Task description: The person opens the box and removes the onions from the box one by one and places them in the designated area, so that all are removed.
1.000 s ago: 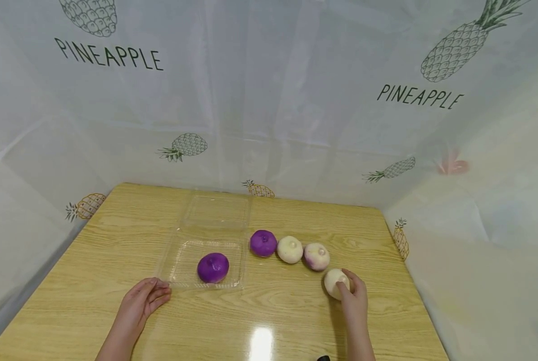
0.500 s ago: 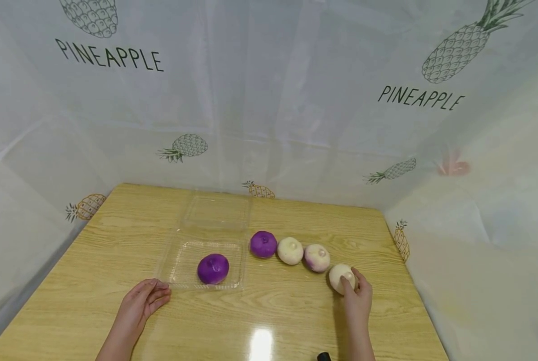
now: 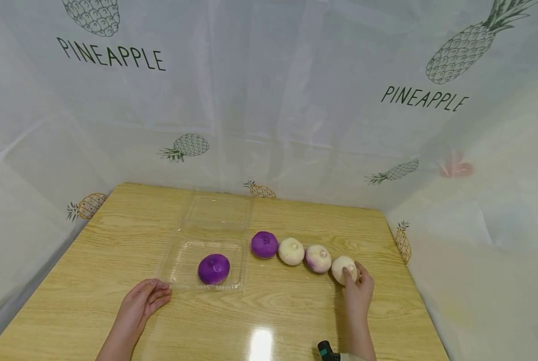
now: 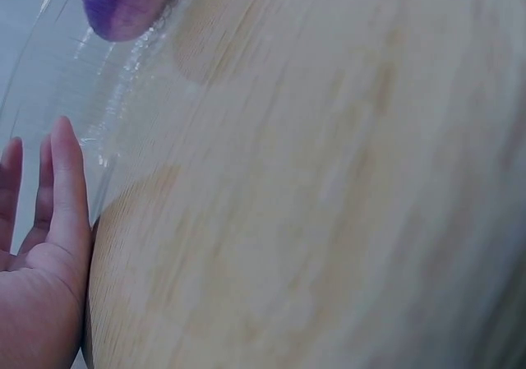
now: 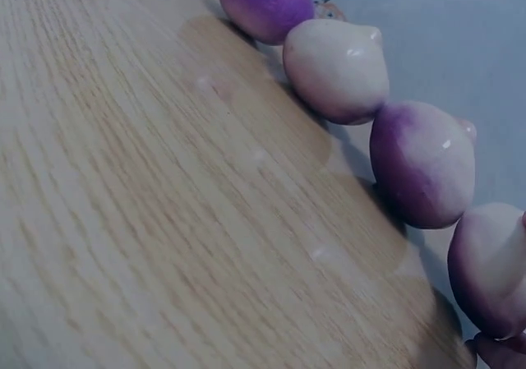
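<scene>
In the head view my right hand (image 3: 359, 291) holds a pale round onion (image 3: 343, 271) with a small nub on top, thumb and fingers on its near right side. It stands at the right end of a slanting row, close against a white-and-purple onion (image 3: 318, 258). A white onion (image 3: 291, 251) and a deep purple one (image 3: 264, 244) continue the row. My left hand (image 3: 143, 301) pinches the near left corner of a clear plastic box (image 3: 179, 260). A purple onion (image 3: 213, 269) sits inside it. In the left wrist view my left fingers (image 4: 67, 180) look fairly straight; the thumb is hidden.
The box's clear lid (image 3: 217, 208) lies folded back behind it on the wooden table (image 3: 260, 311). A white pineapple-print sheet (image 3: 269, 100) hangs around the table's back and sides. A dark device (image 3: 326, 350) shows beside the right wrist.
My right hand has moved the pale onion away from me and slightly right, bringing it up to the end of the row. The left hand and the box stay in place.
</scene>
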A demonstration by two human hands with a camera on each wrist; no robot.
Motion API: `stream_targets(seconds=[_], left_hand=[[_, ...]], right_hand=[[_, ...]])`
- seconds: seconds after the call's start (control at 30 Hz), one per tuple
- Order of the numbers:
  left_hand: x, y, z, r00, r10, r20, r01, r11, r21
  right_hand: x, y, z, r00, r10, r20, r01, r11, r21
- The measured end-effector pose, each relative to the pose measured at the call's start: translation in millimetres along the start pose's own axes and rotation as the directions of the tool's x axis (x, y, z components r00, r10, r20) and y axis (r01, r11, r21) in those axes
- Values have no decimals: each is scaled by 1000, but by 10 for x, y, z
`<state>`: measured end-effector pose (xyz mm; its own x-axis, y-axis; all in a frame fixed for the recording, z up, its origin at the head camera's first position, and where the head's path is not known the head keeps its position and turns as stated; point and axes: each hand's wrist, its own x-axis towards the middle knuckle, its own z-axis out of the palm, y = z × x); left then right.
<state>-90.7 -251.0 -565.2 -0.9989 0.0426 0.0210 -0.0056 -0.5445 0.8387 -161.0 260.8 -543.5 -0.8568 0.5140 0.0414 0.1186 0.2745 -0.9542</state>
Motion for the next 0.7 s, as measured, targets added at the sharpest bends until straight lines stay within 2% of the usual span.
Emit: stream_targets(seconds=[0.2, 0.43, 0.7], left_hand=[[0, 0, 0, 1000, 6, 9, -6, 1000, 0], [5, 5, 1, 1000, 4, 5, -4, 1000, 1], [-3, 4, -7, 1000, -2, 15, 2, 1000, 7]], right_hand=[[65, 10, 33, 1000, -7, -14, 8, 1000, 19], [142, 30, 50, 999, -49, -20, 49, 999, -17], [249, 48, 86, 998, -26, -55, 24, 999, -38]])
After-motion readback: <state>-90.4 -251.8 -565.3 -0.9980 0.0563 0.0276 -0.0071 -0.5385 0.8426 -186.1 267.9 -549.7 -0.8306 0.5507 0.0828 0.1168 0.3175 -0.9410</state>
